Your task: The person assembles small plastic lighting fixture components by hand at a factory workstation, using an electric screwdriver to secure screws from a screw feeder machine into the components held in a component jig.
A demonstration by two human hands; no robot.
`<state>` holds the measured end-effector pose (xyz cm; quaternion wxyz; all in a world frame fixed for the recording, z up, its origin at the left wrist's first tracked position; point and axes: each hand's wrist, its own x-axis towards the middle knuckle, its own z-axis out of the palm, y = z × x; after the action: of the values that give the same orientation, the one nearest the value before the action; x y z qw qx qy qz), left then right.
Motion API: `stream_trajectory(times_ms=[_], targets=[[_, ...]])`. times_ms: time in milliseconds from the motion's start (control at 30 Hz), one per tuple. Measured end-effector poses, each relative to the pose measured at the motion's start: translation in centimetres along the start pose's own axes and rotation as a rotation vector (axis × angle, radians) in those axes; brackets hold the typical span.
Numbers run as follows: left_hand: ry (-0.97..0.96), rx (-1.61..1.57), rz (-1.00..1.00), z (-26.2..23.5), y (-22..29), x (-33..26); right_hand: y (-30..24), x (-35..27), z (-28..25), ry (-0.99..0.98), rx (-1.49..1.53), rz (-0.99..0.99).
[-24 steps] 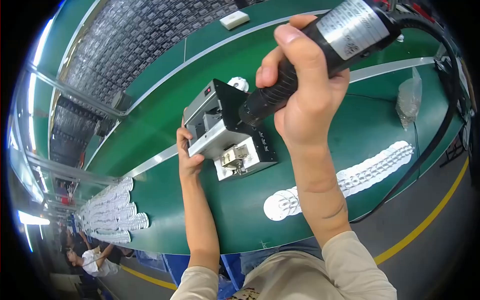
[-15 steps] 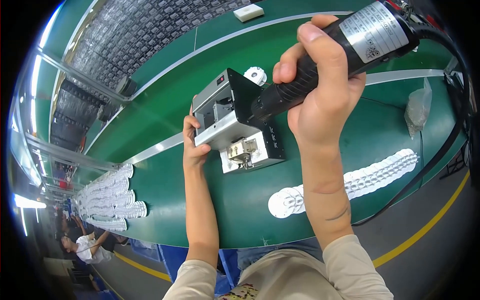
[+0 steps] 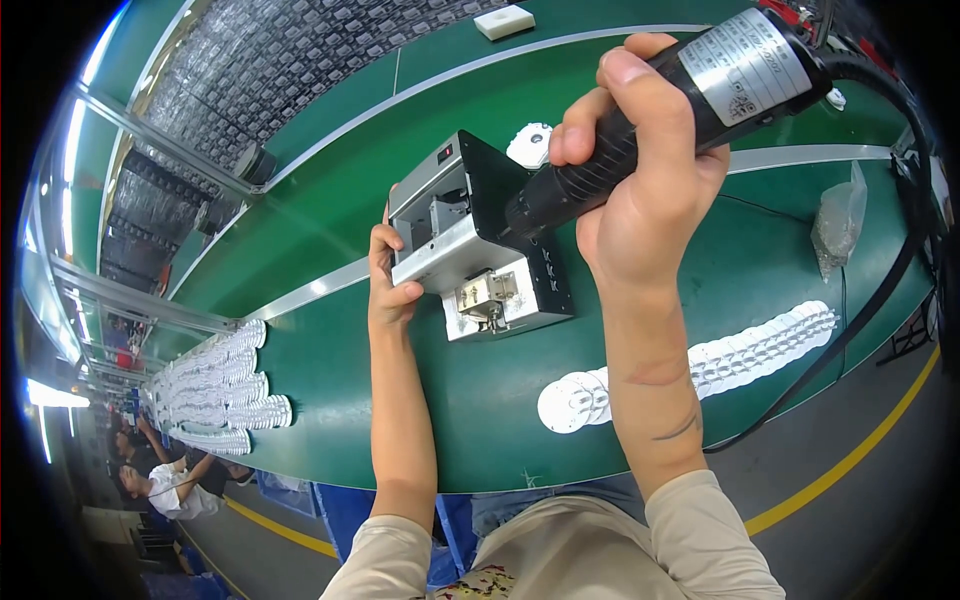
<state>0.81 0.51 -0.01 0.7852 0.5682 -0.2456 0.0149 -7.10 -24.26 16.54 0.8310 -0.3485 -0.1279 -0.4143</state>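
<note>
My right hand (image 3: pixel 652 165) is wrapped round the grip of a black electric screwdriver (image 3: pixel 745 72) with a silver label. Its narrow end points down and left at the black side of a screw feeder (image 3: pixel 490 185); I cannot tell whether they touch. The feeder is a black and silver metal box with a small switch on top and a metal block low on its front. Gripping the feeder's left side is my left hand (image 3: pixel 393 285), thumb in front and some fingers hidden behind. A white disc-shaped part (image 3: pixel 530 145) lies behind the feeder.
A row of overlapping white discs (image 3: pixel 740 360) lies partly behind my right forearm. More rows (image 3: pixel 225 385) lie on the left of the green bench (image 3: pixel 480 440). At right are a clear bag of small parts (image 3: pixel 836 225) and the screwdriver's cable (image 3: pixel 880 295). People (image 3: pixel 180 485) sit far left.
Almost nothing differs. The view has shifted slightly, and a little more of the white disc behind the feeder shows. Both hands keep their grips.
</note>
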Motion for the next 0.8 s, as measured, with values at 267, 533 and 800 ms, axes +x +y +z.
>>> stream_trajectory(times_ms=[267, 533, 800], targets=[[-0.015, -0.083, -0.064, 0.6, 0.4, -0.3, 1.7, 0.4, -1.3, -0.049, 0.065, -0.005], [0.072, -0.257, -0.067, 0.8, 0.0, -0.2, 1.8, -0.2, -0.6, -0.014, 0.077, 0.042], [0.271, -0.427, -0.02, 1.4, -0.4, 0.1, 1.9, -0.3, -0.6, 0.007, 0.085, 0.072]])
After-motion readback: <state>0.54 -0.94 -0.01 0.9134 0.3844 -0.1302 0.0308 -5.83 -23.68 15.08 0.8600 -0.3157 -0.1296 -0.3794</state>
